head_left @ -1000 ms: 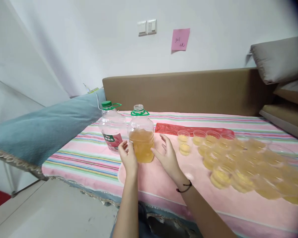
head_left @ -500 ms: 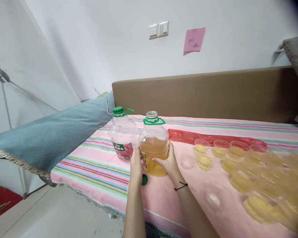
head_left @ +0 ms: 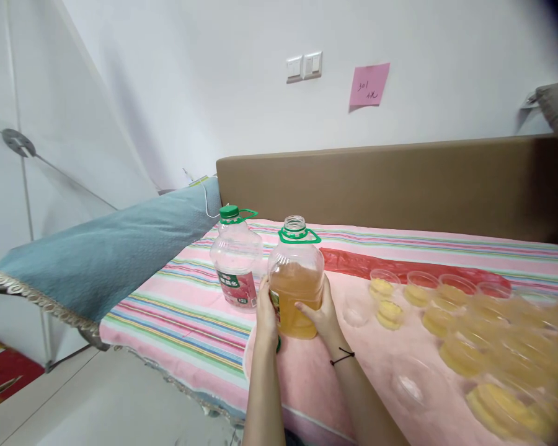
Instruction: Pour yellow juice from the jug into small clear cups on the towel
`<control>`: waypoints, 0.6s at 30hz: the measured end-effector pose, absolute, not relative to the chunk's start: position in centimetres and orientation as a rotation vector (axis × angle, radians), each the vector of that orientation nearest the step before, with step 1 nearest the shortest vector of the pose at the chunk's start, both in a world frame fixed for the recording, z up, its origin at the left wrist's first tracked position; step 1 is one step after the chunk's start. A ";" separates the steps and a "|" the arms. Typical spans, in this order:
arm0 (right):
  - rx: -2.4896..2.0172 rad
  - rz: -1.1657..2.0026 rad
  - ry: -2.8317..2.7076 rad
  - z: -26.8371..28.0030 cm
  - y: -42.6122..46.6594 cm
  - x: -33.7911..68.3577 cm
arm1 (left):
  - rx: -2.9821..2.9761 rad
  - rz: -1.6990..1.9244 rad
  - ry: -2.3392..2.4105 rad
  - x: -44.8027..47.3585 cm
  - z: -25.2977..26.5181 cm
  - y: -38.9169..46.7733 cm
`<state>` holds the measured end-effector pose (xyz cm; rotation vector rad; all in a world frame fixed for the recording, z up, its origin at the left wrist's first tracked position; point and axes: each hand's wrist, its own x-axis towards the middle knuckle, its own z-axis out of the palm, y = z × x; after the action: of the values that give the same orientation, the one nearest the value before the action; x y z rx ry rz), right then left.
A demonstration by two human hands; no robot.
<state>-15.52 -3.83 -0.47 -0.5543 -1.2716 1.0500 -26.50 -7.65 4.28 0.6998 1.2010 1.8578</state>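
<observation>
A large clear plastic bottle (head_left: 295,272) with a green handle ring stands upright and uncapped, more than half full of amber liquid. My left hand (head_left: 266,313) presses against its left side, and my right hand (head_left: 322,313) wraps the right side with the thumb across the front. Most of a green cap (head_left: 279,344) is hidden behind my left wrist. Just left of the held bottle stands a second bottle (head_left: 236,248) with a green cap and a pink label; it looks empty.
Many clear plastic cups with yellow contents (head_left: 465,353) crowd the right side, blurred. A red plastic bag (head_left: 409,269) lies behind them. The striped cloth (head_left: 181,328) covers the surface, with a brown headboard (head_left: 376,186) behind and a blue folded cover (head_left: 116,226) at left.
The whole view has shifted slightly, so things sit a little lower and further right. Both hands keep the same hold on the bottle. The green cap is now more hidden by my left wrist.
</observation>
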 end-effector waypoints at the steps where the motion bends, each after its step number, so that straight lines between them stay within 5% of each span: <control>1: -0.562 1.034 -1.256 -0.3 -4.0 -15.6 | 0.722 1.855 1.195 -26.6 4.4 -7.7; 18: -0.742 0.806 -1.201 6.7 -9.3 -13.3 | 1.154 1.718 0.952 -25.9 10.5 -12.6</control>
<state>-13.31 -9.26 6.72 -0.7419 -1.2009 0.8056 -25.91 -12.61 10.50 1.1541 0.9518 1.7178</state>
